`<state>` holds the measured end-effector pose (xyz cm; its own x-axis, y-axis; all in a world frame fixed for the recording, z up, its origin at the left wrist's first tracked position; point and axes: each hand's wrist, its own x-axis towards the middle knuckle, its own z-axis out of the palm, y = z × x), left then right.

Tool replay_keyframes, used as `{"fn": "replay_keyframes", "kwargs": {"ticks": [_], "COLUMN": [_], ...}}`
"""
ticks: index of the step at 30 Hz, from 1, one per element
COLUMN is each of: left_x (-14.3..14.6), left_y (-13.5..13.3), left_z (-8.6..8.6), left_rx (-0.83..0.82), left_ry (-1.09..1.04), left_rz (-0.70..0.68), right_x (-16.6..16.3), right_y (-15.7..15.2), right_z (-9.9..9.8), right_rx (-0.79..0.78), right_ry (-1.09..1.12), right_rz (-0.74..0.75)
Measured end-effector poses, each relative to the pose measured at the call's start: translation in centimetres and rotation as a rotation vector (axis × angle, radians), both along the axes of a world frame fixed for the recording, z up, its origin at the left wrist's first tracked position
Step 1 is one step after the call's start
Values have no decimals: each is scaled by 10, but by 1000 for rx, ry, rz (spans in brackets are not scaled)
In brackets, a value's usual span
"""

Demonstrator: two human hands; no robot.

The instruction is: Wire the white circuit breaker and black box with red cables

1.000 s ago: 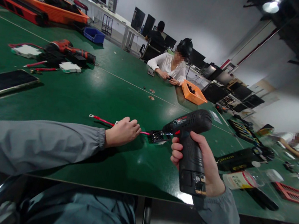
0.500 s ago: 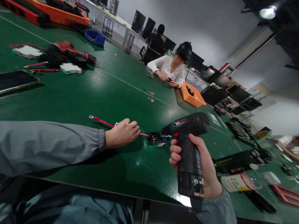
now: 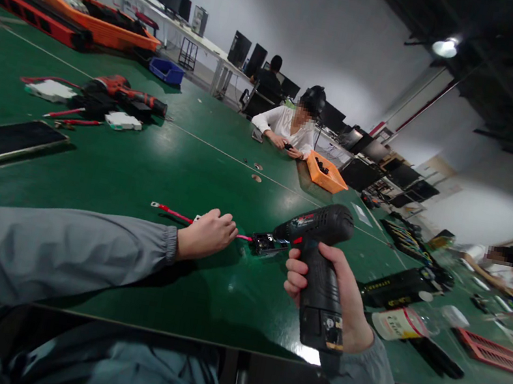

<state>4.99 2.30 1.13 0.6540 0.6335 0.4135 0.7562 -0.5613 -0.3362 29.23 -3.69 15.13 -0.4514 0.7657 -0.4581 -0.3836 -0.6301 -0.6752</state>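
Note:
My right hand (image 3: 332, 295) is wrapped round the grip of a black cordless drill (image 3: 318, 249), its nose pointing left. The drill's tip reaches a small black electrical part (image 3: 267, 244) lying on the green table; whether it touches a screw is too small to tell. My left hand (image 3: 207, 235) is closed over a red cable (image 3: 173, 212), which shows on both sides of the fist. A metal lug ends the cable on the left, and its other end meets the black part. A bit of something white peeks out beside the left knuckles.
On the left lie a phone (image 3: 1, 144), an orange drill (image 3: 127, 93) and white modules (image 3: 50, 91). A black box (image 3: 398, 286), a plastic jar (image 3: 399, 323) and a red grate (image 3: 500, 354) are on the right. Across the table, a person sits beside an orange basket (image 3: 322, 180).
The whole view has shifted slightly. Both hands keep their holds, and the drill's nose stays at the black part.

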Motion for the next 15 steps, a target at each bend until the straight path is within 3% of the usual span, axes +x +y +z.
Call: {"fn": "replay_keyframes", "kwargs": {"ticks": [15], "left_x": [0], "left_y": [-1], "left_z": [1], "left_rx": [29], "left_ry": [21], "left_rz": [7], "right_x": [0], "right_y": [1], "right_z": [-5], "right_rx": [34], "right_ry": [-10], "right_rz": [10]}}
